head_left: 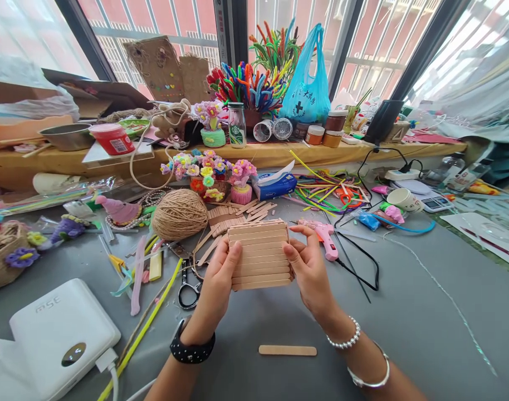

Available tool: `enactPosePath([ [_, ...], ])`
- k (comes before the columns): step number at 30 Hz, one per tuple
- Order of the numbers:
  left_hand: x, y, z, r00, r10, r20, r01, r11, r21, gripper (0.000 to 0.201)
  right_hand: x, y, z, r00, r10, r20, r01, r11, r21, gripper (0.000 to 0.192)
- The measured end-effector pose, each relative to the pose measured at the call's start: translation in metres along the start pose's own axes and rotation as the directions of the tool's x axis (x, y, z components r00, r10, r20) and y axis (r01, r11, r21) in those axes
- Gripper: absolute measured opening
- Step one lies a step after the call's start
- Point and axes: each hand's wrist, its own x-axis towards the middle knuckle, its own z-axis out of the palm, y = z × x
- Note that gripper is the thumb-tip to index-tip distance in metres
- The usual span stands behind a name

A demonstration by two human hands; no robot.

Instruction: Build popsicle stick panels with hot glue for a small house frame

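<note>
On the near left of the bench lies a white power bank. Further right, the left hand and right hand hold the stick panel by its two sides, fingers clenched on its edges, keeping it flat for looking. One loose stick lies just below; a pink glue gun rests to the right.

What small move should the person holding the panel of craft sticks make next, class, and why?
Probably lower the stick panel and reach for the loose stick lying on the grey table just below. Both the left hand and right hand grip the panel's edges, so neither is free, and the pink glue gun lies beside the right hand.
</note>
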Motion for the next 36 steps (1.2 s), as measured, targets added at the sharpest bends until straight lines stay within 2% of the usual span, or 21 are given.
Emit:
enactPosePath([
  [8, -0.004, 0.0, -0.002, 0.977, 0.206, 0.048, -0.211, 0.948, 0.239, 0.028, -0.006, 0.0, 0.001, 0.982, -0.19, -0.01, 0.184, 0.961, -0.208, 0.015],
  [11, -0.003, 0.001, -0.005, 0.935, 0.351, 0.06, -0.348, 0.865, 0.361, 0.026, -0.006, 0.002, -0.003, 0.968, -0.248, 0.037, 0.247, 0.917, -0.314, 0.019],
  [13, -0.001, 0.003, -0.007, 0.89, 0.448, 0.084, -0.436, 0.785, 0.44, 0.024, -0.004, 0.002, -0.009, 0.949, -0.302, 0.097, 0.313, 0.843, -0.437, 0.021],
  [16, 0.001, 0.008, -0.013, 0.833, 0.541, 0.117, -0.495, 0.633, 0.596, 0.018, 0.001, 0.0, -0.02, 0.878, -0.437, 0.196, 0.454, 0.63, -0.63, 0.023],
  [20, 0.003, 0.012, -0.023, 0.754, 0.63, 0.182, -0.509, 0.387, 0.769, 0.016, 0.009, -0.008, -0.03, 0.715, -0.589, 0.377, 0.636, 0.323, -0.701, 0.025],
  [22, 0.002, 0.012, -0.027, 0.695, 0.682, 0.229, -0.535, 0.278, 0.798, 0.018, 0.012, -0.012, -0.033, 0.651, -0.613, 0.447, 0.68, 0.21, -0.703, 0.025],
  [25, 0.001, 0.009, -0.033, 0.58, 0.766, 0.276, -0.56, 0.13, 0.818, 0.02, 0.013, -0.016, -0.033, 0.581, -0.657, 0.481, 0.678, 0.064, -0.732, 0.022],
  [27, -0.001, 0.008, -0.036, 0.513, 0.803, 0.304, -0.577, 0.061, 0.815, 0.021, 0.012, -0.018, -0.033, 0.53, -0.687, 0.498, 0.673, -0.018, -0.74, 0.022],
  [29, -0.003, 0.007, -0.038, 0.471, 0.816, 0.335, -0.599, 0.016, 0.801, 0.023, 0.01, -0.019, -0.032, 0.484, -0.701, 0.525, 0.674, -0.084, -0.734, 0.022],
  [32, -0.005, 0.007, -0.04, 0.43, 0.815, 0.389, -0.623, -0.044, 0.781, 0.03, 0.007, -0.02, -0.032, 0.43, -0.716, 0.55, 0.651, -0.177, -0.738, 0.024],
  [36, -0.006, 0.006, -0.042, 0.401, 0.814, 0.42, -0.643, -0.077, 0.762, 0.038, 0.004, -0.019, -0.034, 0.398, -0.725, 0.562, 0.63, -0.229, -0.742, 0.028],
])
